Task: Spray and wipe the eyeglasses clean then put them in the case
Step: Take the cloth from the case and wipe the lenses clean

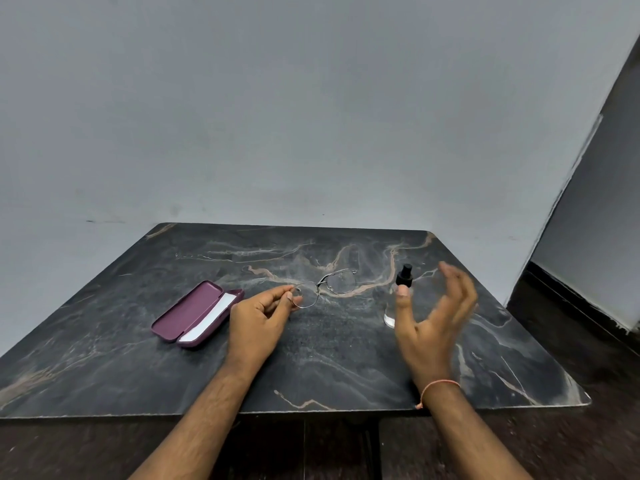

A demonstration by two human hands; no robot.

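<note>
Thin metal-framed eyeglasses [329, 284] are held over the middle of the dark marble table [138, 358]. My left hand [258, 320] pinches the rim of their near lens between thumb and fingers. A small clear spray bottle with a black nozzle [401, 282] stands upright to the right of the glasses. My right hand [433, 323] is beside it, fingers spread and blurred, the thumb tip in front of the bottle; whether it touches the bottle is unclear. A maroon glasses case [188, 311] lies open to the left, with a white cloth [211, 318] inside it.
The table stands against a plain grey wall. A dark floor shows below the front edge and to the right. A thin thread band circles my right wrist [440, 386].
</note>
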